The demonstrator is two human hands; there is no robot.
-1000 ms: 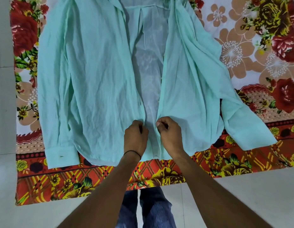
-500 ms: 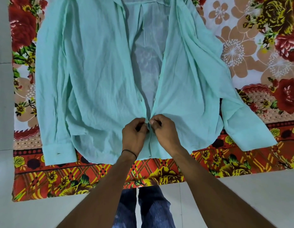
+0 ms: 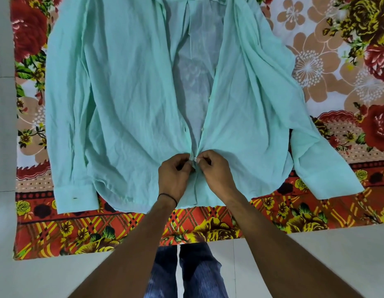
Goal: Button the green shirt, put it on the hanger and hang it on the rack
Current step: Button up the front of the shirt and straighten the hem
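Green shirt [image 3: 122, 93] lies open, front up, on the floral sheet [image 3: 315, 67], filling centre frame. At lower centre, a low button [image 3: 195, 159]. My read: right hand [image 3: 215, 173] pinches the button edge and left hand [image 3: 175, 175] pinches the buttonhole edge, fingers curled tight. I'd keep both edges taut, tip the button edgewise, push through, then work up. Hanger and rack not in view.

Mint-green shirt [image 3: 126, 100], front open.
It lies flat and wrinkled before me, sleeves spread, front edges meeting only near the hem.
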